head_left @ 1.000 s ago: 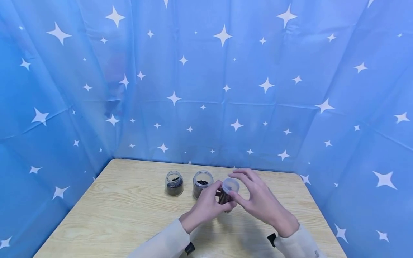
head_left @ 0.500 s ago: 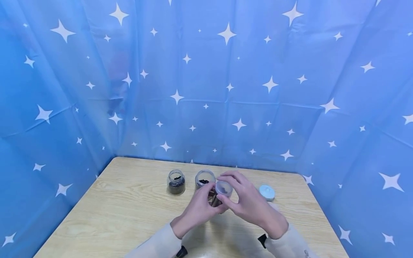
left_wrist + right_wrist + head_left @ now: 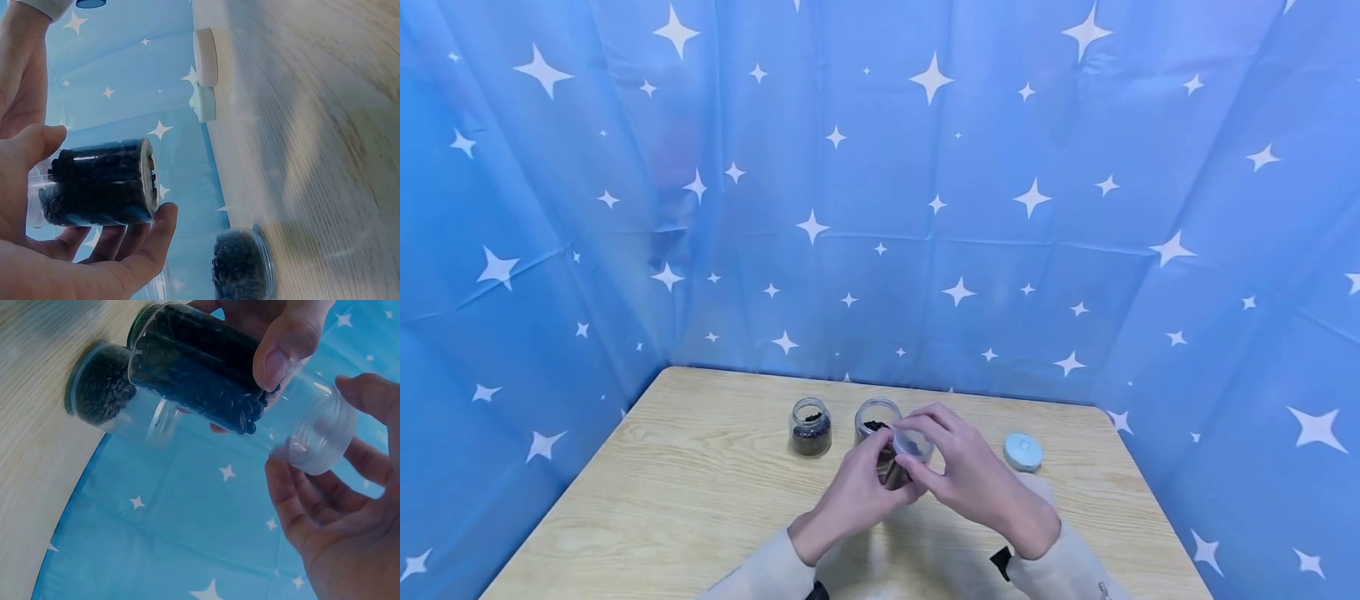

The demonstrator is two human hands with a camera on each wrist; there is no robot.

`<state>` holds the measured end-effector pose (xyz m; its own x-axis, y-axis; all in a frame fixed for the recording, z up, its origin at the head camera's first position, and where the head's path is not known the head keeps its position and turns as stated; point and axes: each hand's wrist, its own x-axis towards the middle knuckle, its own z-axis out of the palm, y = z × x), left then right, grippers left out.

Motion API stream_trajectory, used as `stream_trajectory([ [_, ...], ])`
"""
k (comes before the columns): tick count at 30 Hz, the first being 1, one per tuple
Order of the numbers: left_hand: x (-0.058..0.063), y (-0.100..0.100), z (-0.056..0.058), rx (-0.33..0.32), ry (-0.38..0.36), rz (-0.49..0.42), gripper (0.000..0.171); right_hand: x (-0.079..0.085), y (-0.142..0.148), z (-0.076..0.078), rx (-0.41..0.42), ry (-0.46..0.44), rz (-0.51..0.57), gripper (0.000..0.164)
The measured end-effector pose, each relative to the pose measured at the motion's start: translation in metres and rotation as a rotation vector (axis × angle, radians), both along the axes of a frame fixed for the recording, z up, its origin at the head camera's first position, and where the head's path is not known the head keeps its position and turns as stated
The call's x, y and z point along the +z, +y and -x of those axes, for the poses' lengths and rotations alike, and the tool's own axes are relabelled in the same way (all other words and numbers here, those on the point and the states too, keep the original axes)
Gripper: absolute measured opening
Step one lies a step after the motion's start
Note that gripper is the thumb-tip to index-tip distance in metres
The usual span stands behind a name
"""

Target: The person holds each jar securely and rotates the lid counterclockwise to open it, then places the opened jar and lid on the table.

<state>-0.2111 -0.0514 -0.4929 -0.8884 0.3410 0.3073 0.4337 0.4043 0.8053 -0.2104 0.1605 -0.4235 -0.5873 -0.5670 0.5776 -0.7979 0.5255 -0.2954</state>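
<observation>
My left hand [image 3: 856, 490] grips a clear jar [image 3: 100, 184] of dark beans around its side, thumb on one side and fingers on the other. At its mouth, my right hand [image 3: 976, 479] holds the translucent lid [image 3: 322, 434] between thumb and fingers; the lid sits on the jar. The jar is held above the table, slightly tilted in the head view. Just behind it stands an open glass jar [image 3: 877, 408] with dark beans, partly hidden by my left hand. A smaller open glass jar [image 3: 810, 427], also partly filled with dark beans, is farther left.
A pale blue lid [image 3: 1022, 451] lies right of my right hand. Beside it is a whitish lid [image 3: 205, 57], largely covered by the right forearm in the head view. The wooden table [image 3: 700, 475] ends at a blue star-patterned curtain [image 3: 880, 192].
Both hands have shifted left with the held jar, nearer to the middle jar. The pale blue lid, hidden behind my right hand at first, now shows.
</observation>
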Motion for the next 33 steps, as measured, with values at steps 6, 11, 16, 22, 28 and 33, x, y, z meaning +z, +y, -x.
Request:
stream_trajectory([
  [6,0.000,0.004,0.000,-0.022,0.001,-0.015,0.066,0.001,-0.001,-0.002,0.015,0.021,0.019,0.042],
  [11,-0.001,0.009,-0.001,-0.001,0.006,0.014,0.068,-0.001,-0.003,-0.005,0.018,0.020,0.041,0.039],
  [16,0.002,0.012,-0.001,0.019,0.035,0.046,0.067,0.000,-0.005,-0.009,-0.007,0.027,0.046,0.039],
  [22,0.003,0.012,-0.003,0.019,0.040,0.050,0.059,0.000,-0.009,-0.014,-0.073,0.077,0.003,0.043],
  [28,0.002,0.012,-0.004,0.021,0.087,0.074,0.067,-0.002,-0.014,-0.018,-0.122,0.114,-0.014,0.040],
  [33,-0.001,0.011,-0.003,0.000,0.080,0.067,0.067,-0.004,-0.014,-0.019,-0.116,0.094,0.003,0.036],
])
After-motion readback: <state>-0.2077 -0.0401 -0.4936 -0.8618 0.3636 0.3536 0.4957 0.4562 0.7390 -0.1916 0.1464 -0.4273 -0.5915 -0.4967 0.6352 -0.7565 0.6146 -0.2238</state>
